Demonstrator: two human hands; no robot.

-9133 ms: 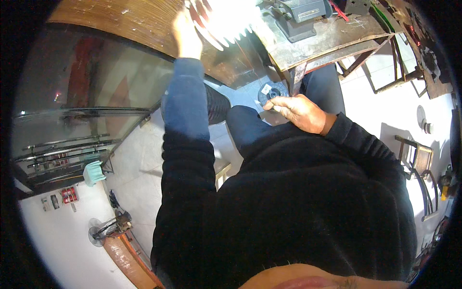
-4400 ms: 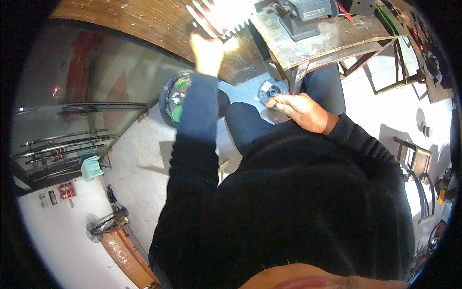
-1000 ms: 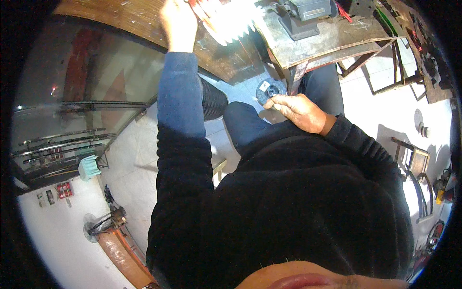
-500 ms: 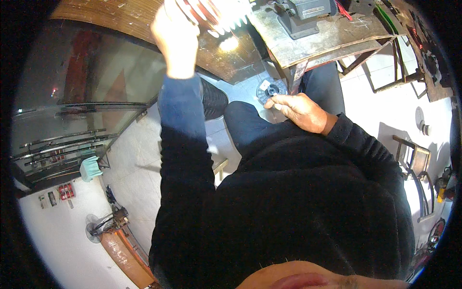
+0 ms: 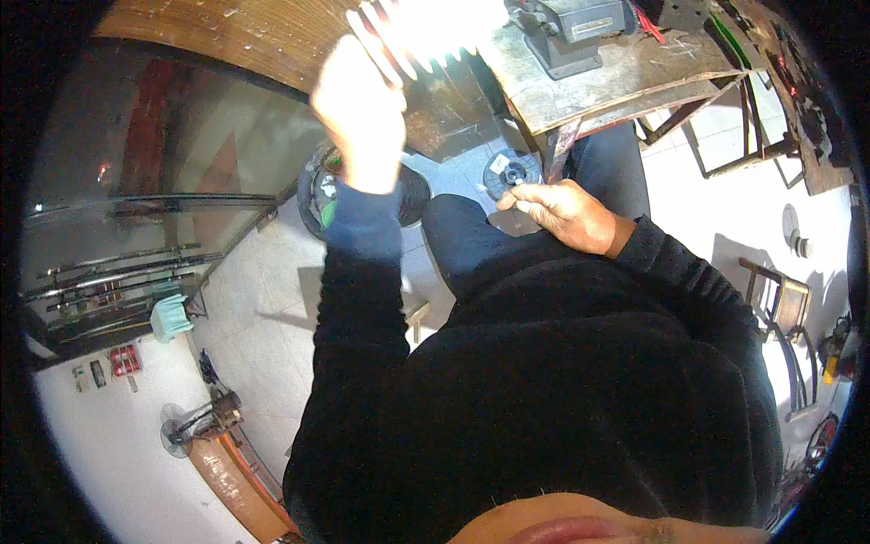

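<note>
My left hand [image 5: 362, 113] is raised by the edge of the brown wooden tabletop [image 5: 227, 32], lit almost white. Glare and blur swallow its fingers, and pale, reddish-edged stripes [image 5: 376, 45] run beside them; I cannot make out what they belong to. Close to my lap, my right hand [image 5: 573, 216] is closed, thumb and forefinger pinched together. Whatever lies in that pinch is too small to name. Just beyond those fingertips shows a round grey spool [image 5: 513, 172] with a hub in its middle and a white label.
A grey metal machine [image 5: 575, 27] stands on the worn workbench [image 5: 625, 77] ahead right. Left of my knees is a round black bin [image 5: 313, 204] with green bits inside. A stool [image 5: 779, 299], a fan [image 5: 177, 431] and a pale green plastic thing [image 5: 170, 317] stand farther off.
My left hand has come nearer to me and a little right, uncovering the black bin. The stripes have shifted right and the glare has spread. My right hand looks unmoved.
</note>
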